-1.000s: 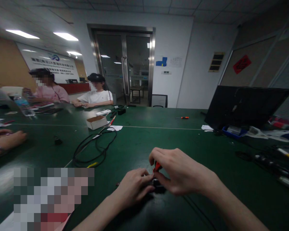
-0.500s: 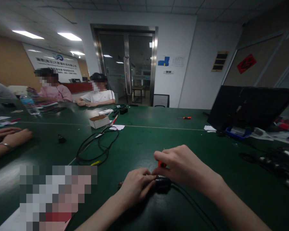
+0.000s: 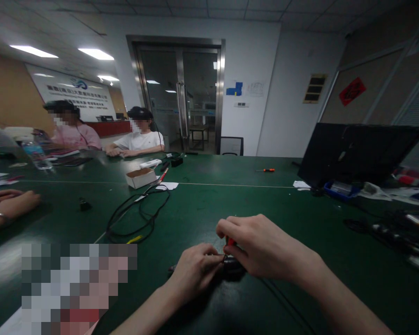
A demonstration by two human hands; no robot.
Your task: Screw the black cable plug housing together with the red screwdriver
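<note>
My right hand point(image 3: 260, 244) is closed around the short red-orange handle of a screwdriver point(image 3: 231, 241), held upright with its lower end hidden by the fingers. Directly beneath is a dark, cabled device point(image 3: 234, 269), lying on the green table. My left hand point(image 3: 197, 266) wraps over the left part of this device, its fingertips close to the screwdriver. A thin cable point(image 3: 282, 298) trails from the device toward the lower right. Exactly what kind of device it is, I cannot make out.
A coiled black cable point(image 3: 153, 225) and an open white box point(image 3: 140, 177) lie left of centre. Another screwdriver point(image 3: 268, 170) is farther back. A monitor point(image 3: 356, 153) and a blue tray point(image 3: 340, 190) stand right. A co-worker's hands point(image 3: 16, 202) rest at left.
The view has shifted slightly, so the scene sits a little further left. My right hand has tilted a bit around the screwdriver; my left hand keeps its hold on the device.
</note>
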